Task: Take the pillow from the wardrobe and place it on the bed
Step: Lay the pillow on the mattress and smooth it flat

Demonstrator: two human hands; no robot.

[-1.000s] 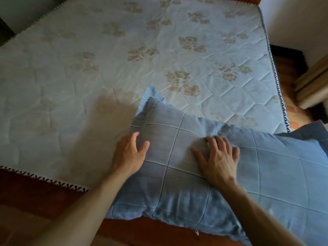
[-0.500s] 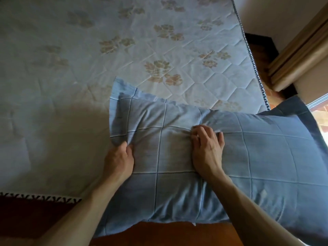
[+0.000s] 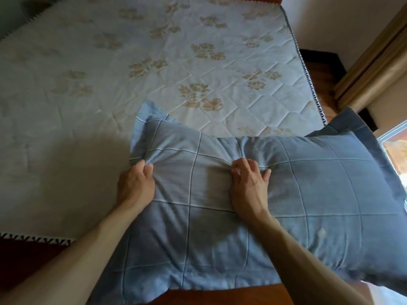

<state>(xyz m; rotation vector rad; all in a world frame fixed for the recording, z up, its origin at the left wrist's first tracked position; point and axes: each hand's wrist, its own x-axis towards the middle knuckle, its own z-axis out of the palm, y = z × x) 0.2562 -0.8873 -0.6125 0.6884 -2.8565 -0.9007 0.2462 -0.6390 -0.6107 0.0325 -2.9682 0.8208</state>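
Blue pillow (image 3: 275, 194) overhanging bed (image 3: 88, 95) near edge, left hand (image 3: 136, 186) fingers pinching its fabric, right hand (image 3: 248, 186) fingers bunching it.

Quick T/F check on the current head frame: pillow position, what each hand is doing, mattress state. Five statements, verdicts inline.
1. The blue pillow lies fully on the mattress. False: its near edge hangs past the mattress over the wooden bed frame.
2. The left hand pinches pillow fabric near the pillow's left end. True.
3. The right hand hovers clear of the pillow. False: it presses on the pillow's top, and the fabric creases around its fingers.
4. The mattress is bare and quilted, with a floral print. True.
5. The pillow cover is plain red. False: it is blue with a grid of thin light lines.
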